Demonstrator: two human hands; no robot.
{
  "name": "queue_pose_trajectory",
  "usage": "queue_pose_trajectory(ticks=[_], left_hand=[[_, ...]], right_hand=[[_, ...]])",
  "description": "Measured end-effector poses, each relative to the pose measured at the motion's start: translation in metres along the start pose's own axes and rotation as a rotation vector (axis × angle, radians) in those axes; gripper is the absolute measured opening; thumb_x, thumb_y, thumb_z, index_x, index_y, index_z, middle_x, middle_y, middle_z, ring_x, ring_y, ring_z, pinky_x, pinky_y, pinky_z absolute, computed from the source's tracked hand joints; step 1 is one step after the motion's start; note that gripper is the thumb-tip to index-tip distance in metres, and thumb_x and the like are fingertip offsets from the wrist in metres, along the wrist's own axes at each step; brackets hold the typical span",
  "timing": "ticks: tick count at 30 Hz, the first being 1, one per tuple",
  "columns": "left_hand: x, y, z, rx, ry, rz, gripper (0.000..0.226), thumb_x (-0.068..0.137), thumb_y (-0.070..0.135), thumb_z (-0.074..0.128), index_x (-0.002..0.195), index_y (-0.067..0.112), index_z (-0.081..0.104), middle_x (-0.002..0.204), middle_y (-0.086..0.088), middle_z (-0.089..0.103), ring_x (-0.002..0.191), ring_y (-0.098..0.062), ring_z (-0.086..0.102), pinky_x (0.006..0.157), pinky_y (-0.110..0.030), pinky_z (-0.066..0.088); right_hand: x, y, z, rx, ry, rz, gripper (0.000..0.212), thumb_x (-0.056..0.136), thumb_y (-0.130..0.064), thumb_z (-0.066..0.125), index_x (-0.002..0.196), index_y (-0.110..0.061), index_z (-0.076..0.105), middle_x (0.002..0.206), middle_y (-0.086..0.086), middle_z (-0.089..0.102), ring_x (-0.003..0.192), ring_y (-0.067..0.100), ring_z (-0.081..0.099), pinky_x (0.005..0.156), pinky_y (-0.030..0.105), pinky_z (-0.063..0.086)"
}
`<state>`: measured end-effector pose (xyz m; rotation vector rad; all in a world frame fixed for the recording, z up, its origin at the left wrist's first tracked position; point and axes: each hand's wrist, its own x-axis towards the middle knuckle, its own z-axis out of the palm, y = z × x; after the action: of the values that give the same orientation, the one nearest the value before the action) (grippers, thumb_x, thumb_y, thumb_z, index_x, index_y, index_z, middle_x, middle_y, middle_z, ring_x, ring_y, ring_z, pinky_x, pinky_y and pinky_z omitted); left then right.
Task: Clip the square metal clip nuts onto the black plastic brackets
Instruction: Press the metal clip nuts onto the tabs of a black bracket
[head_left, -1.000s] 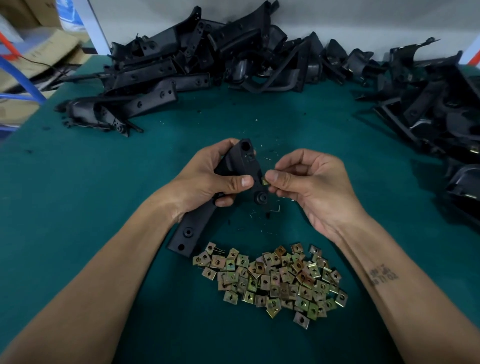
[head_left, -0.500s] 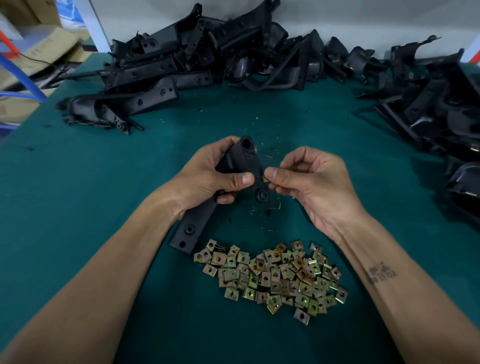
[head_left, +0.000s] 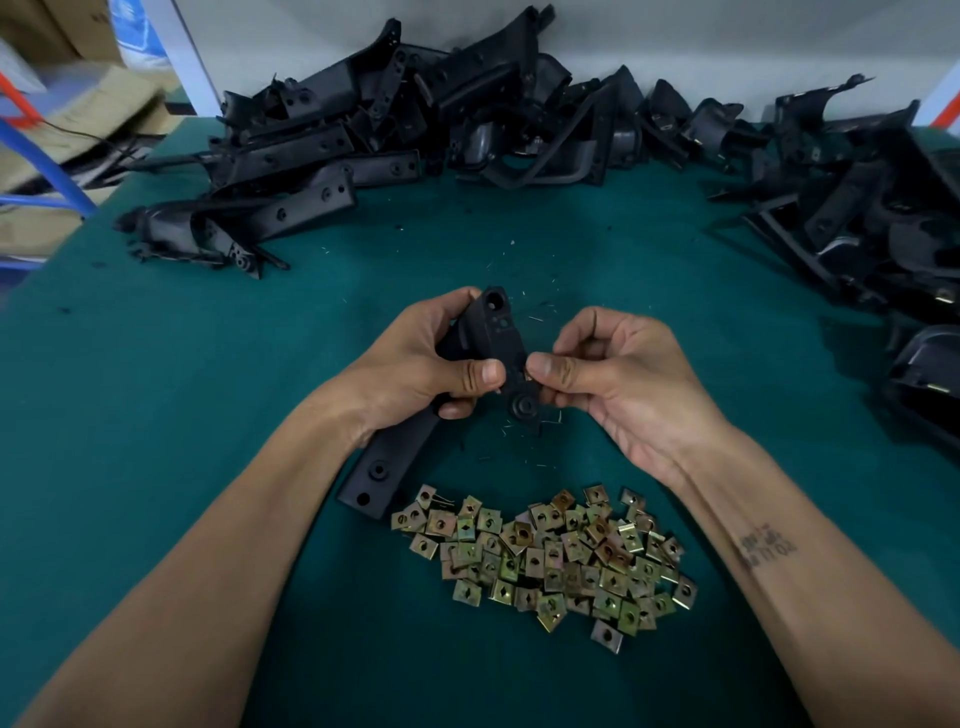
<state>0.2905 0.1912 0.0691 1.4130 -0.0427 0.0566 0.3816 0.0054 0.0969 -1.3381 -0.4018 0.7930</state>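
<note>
Head view: left hand (head_left: 415, 374) clenched round matte black bracket (head_left: 493, 332), long flat end toward table. Right hand (head_left: 623, 374) pinches small clip nut (head_left: 529, 370) (mostly hidden) at bracket's edge. Below grip, brassy square nuts (head_left: 545, 556) heaped on green felt (head_left: 156, 415).

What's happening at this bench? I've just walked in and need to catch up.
A person is fitting clip nuts to black plastic brackets. The left hand grips one bracket above the green table; the right hand pinches a clip nut against its edge. A heap of loose clip nuts lies nearer the person, with piled brackets behind.
</note>
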Motion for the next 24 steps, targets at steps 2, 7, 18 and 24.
queue_pose_trajectory(ticks=[2,7,18,24], left_hand=[[0.0,0.0,0.0,-0.013,-0.021,0.0,0.064,0.067,0.033,0.087,0.108,0.003,0.048,0.077,-0.006,0.057,0.054,-0.013,0.048,0.042,-0.021,0.039],[-0.002,0.001,0.0,-0.041,-0.101,0.015,0.061,0.071,0.032,0.085,0.107,0.002,0.046,0.076,-0.003,0.062,0.053,-0.009,0.056,0.042,-0.02,0.04],[-0.001,-0.003,-0.003,-0.185,-0.262,-0.006,0.041,0.077,0.022,0.08,0.102,0.007,0.05,0.07,-0.009,0.064,0.045,-0.008,0.042,0.043,-0.019,0.04],[-0.002,-0.004,0.002,-0.226,-0.297,0.023,0.034,0.081,0.019,0.075,0.102,0.008,0.05,0.07,-0.006,0.064,0.046,-0.009,0.042,0.042,-0.019,0.039]], right_hand=[[0.0,-0.003,-0.001,-0.036,-0.006,-0.025,0.03,0.058,-0.006,0.084,0.076,-0.007,0.06,0.064,0.011,0.067,0.054,0.022,0.066,0.051,0.024,0.054],[-0.002,-0.001,0.001,0.023,-0.079,0.011,0.032,0.056,-0.006,0.085,0.075,-0.008,0.06,0.065,0.011,0.066,0.054,0.021,0.065,0.051,0.024,0.055],[0.003,0.009,0.001,0.189,-0.374,0.145,0.043,0.054,-0.018,0.097,0.083,-0.002,0.069,0.095,0.025,0.06,0.1,0.047,0.045,0.071,0.033,0.054],[0.004,0.009,-0.004,0.258,-0.412,0.15,0.058,0.05,-0.016,0.101,0.095,0.006,0.071,0.095,0.024,0.072,0.095,0.041,0.06,0.075,0.032,0.06]])
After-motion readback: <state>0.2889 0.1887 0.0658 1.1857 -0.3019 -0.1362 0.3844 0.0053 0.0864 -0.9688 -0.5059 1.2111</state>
